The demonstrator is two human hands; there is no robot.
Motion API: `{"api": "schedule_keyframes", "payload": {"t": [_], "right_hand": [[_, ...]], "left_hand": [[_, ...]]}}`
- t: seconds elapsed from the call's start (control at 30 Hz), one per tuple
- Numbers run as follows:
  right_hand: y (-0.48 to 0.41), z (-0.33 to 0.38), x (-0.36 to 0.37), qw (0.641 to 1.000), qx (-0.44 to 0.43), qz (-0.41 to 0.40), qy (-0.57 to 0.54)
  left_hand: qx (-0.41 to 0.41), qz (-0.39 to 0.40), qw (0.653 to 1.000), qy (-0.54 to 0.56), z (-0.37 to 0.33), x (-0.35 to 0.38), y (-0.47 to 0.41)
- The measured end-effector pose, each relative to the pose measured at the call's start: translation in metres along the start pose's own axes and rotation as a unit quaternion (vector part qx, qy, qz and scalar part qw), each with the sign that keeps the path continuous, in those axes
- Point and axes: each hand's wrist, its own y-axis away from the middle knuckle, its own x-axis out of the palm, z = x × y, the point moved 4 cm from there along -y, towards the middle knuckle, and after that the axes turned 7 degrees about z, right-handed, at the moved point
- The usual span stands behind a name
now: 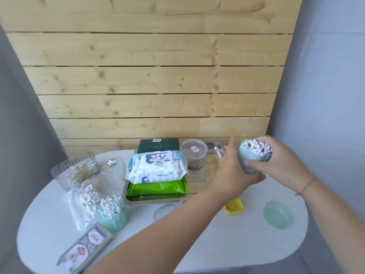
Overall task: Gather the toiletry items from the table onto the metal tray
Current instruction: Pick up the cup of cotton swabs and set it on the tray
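The task was judged to be partly done. On the metal tray point(214, 147) a stack had already been placed: a white pack of baby wipes point(158, 167) laid on a green pack point(158, 188), with a dark green box point(159, 145) at the back and a lidded clear jar point(194, 156) beside it. The right half of the tray was seen to be bare.

A pale blue cup of cotton swabs point(254, 157) was held in the air above the tray's right edge. The right hand point(280, 161) was closed around its side, and the left hand point(235, 173) was cupped under and against it, so the cup was gripped by both.

Several things were left on the white table point(217, 244): a ribbed clear holder of swabs point(76, 171), a clear bag of swabs point(87, 202), a green cup of swabs point(112, 213), a flat box point(87, 248) at the near edge, a small yellow container point(234, 208), a green lid point(277, 214) and a clear lid point(164, 211). A clear item with a shiny cap point(112, 169) was also seen, but could not be identified.

"BABY" could be read upside down on the flap of the wipes pack, and "BABY WIPES" on its front, with a penguin drawn beside it. Stickers were noted on the jar lid and the green box, but were too small to be read. The print on the flat box was blurred.
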Motion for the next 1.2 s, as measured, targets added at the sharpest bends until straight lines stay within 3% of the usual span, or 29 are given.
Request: {"api": "schedule_keyframes", "payload": {"t": [0.1,0.4,0.57,0.67,0.87,1.0,1.2], "right_hand": [[0.013,0.055,0.019,0.997,-0.039,0.058,-0.024],[0.032,0.169,0.116,0.975,-0.106,0.194,0.005],[0.005,0.2,0.16,0.962,-0.102,0.234,-0.098],[-0.033,0.204,0.198,0.964,-0.131,0.232,0.017],[-0.074,0.205,0.289,0.891,-0.173,0.328,0.263],[-0.09,0.195,0.319,0.874,-0.167,0.35,0.293],[-0.094,0.198,0.312,0.908,-0.183,0.295,0.237]], "left_hand": [[0.028,-0.041,0.998,-0.028,-0.015,-0.045,0.035],[-0.015,-0.127,0.99,-0.066,0.004,-0.169,0.144],[-0.035,-0.196,0.979,-0.052,0.023,-0.217,0.191],[-0.061,-0.244,0.967,-0.041,0.043,-0.247,0.215],[-0.096,-0.278,0.956,-0.008,0.082,-0.29,0.225],[-0.116,-0.274,0.954,0.031,0.112,-0.304,0.22],[-0.097,-0.257,0.956,0.1,0.128,-0.305,0.218]]}}
